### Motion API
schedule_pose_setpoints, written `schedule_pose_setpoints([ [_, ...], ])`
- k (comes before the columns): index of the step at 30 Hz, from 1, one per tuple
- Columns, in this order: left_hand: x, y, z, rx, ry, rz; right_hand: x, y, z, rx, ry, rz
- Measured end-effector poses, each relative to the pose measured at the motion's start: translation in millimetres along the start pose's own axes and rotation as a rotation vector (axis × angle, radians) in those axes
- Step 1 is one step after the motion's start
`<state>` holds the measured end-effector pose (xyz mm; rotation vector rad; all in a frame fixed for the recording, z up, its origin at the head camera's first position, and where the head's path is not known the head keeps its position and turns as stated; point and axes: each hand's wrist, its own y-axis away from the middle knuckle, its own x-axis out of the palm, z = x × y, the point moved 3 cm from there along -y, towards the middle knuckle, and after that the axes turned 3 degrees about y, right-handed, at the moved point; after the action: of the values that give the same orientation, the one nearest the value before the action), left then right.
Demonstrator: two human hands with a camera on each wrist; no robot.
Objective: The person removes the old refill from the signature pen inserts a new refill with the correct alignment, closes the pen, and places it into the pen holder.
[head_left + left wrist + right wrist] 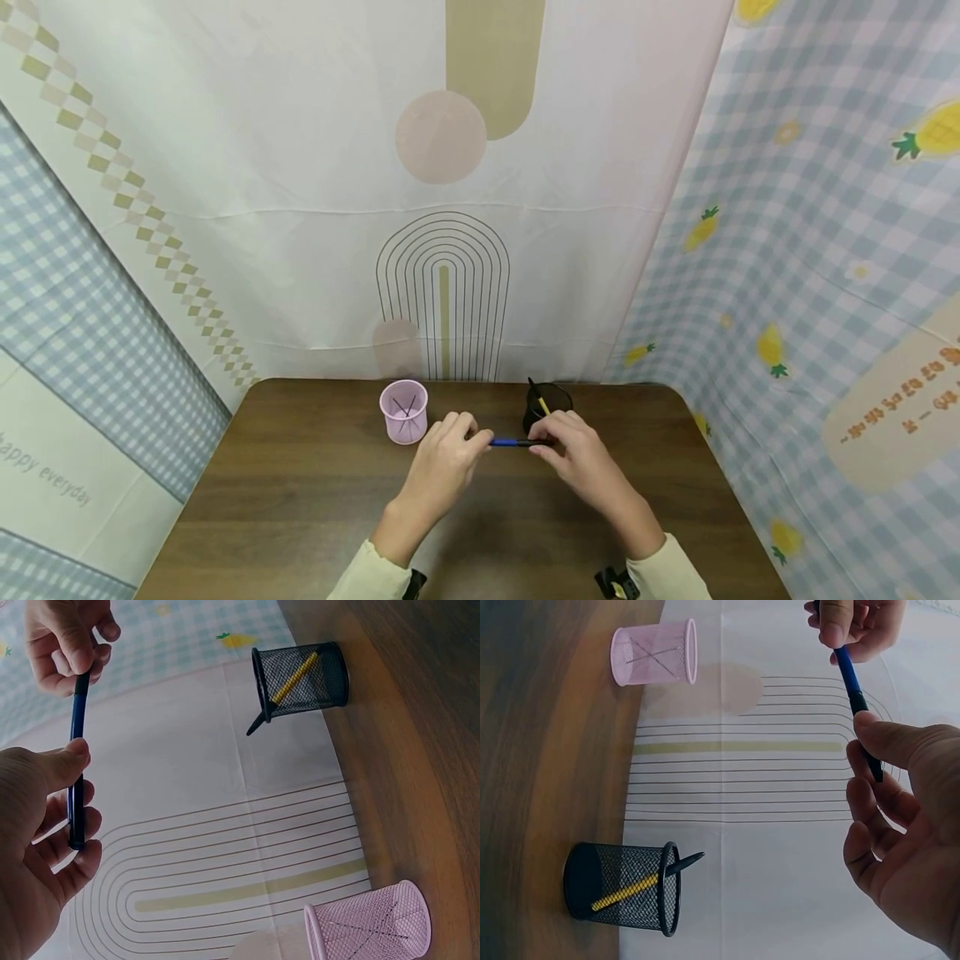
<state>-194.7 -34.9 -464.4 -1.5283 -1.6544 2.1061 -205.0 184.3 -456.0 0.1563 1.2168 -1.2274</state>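
As left grip (444,457) and right grip (576,454) pinch blue pen (507,442) near black cup (622,859), yellow pen (634,887) inside, whole only in wrist views

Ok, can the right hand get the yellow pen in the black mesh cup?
Probably not yet: the right hand pinches the blue pen, though the yellow pen sticks out of the black mesh cup.

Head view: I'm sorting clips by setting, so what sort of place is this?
Probably a small indoor desk area screened off with fabric: a wood-grain tabletop, a white patterned cloth hanging behind it, and a blue checked cloth on the right.
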Motion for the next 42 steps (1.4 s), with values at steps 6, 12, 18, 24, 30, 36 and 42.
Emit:
schedule_pose_setpoints([
  [6,-0.5,-0.2,-0.3,0.003,0.004,-0.010,0.9,1.0,0.1,-0.018,0.005,-0.035],
  [12,-1.0,0.2,-0.1,-0.001,0.018,-0.014,2.2,2.2,-2.1,-0.011,-0.009,-0.041],
  [18,-0.1,2.7,-0.1,-0.010,0.026,0.002,1.8,3.4,-3.3,-0.026,-0.017,-0.027],
  [24,-0.1,2.9,-0.2,-0.012,0.020,0.009,-1.5,2.7,-4.2,0.020,-0.024,0.029],
  [30,0.9,2.7,0.2,-0.005,0.017,0.015,-2.5,0.3,-7.5,0.082,-0.015,0.080],
  [36,0.8,1.4,-0.5,0.003,0.016,0.004,-3.1,-1.3,-7.8,0.042,-0.007,0.100],
  [42,-0.8,-0.2,-2.2,0.003,0.016,0.011,-2.9,-0.7,-7.4,0.025,-0.010,0.102],
])
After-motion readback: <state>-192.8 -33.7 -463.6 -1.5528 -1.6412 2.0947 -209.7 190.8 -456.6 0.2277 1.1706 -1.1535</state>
